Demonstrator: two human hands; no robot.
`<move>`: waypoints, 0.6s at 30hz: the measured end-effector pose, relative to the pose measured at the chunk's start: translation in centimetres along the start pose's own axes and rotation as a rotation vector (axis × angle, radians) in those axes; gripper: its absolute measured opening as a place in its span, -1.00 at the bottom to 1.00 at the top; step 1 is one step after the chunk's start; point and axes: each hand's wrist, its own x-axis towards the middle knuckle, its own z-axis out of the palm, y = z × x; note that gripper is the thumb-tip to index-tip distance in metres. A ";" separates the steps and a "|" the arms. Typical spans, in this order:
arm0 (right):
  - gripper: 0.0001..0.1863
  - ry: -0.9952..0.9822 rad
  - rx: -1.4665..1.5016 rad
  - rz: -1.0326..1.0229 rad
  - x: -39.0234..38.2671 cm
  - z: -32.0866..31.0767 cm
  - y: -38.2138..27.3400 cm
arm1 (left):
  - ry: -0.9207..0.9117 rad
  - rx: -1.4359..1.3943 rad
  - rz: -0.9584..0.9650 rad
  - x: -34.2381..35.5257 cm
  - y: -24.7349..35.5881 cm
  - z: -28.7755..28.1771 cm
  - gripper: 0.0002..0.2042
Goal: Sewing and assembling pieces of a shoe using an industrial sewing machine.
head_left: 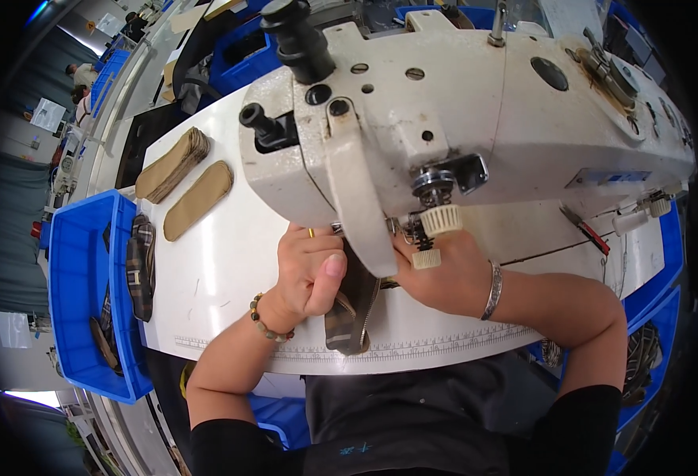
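Head view: curled left hand (308,271) and right hand (450,275), grips impossible to tell, flank zippered plaid fabric (343,327) beneath the sewing machine (460,103), printed ruler (436,341) in front.

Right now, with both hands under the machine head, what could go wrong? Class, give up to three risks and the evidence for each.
1. Both hands, left and right, are close in under the sewing machine; a fingertip could be caught.
2. The plaid fabric has a zipper with metal-looking teeth, which might damage a needle if struck.
3. The beaded bracelet on the left wrist might snag on the fabric.
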 end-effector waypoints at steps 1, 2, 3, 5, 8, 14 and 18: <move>-0.75 -0.020 -0.035 -0.039 0.0 -0.1 -0.1 | -0.009 0.021 0.020 0.0 0.0 -0.1 -0.59; -0.75 -0.020 -0.033 -0.041 0.0 0.0 0.0 | -0.008 0.022 0.019 0.0 0.1 -0.1 -0.59; -0.76 -0.018 -0.046 -0.118 0.0 0.0 0.0 | -0.006 0.044 0.022 0.1 0.2 -0.1 -0.63; -0.77 -0.017 -0.061 -0.196 -0.1 -0.3 -0.1 | -0.003 0.064 0.025 0.4 1.0 0.0 -0.66; -0.78 -0.007 -0.069 -0.336 -0.2 -0.6 -0.1 | -0.068 0.170 -0.253 0.8 2.4 -0.1 -0.96; -0.78 0.076 -0.076 -0.275 0.0 -0.2 0.0 | -0.141 0.123 -0.306 1.0 2.7 -0.6 -0.80; -0.82 -0.136 -0.178 -0.220 -0.8 3.0 0.8 | -0.100 0.140 -0.315 0.8 2.5 -0.5 -0.80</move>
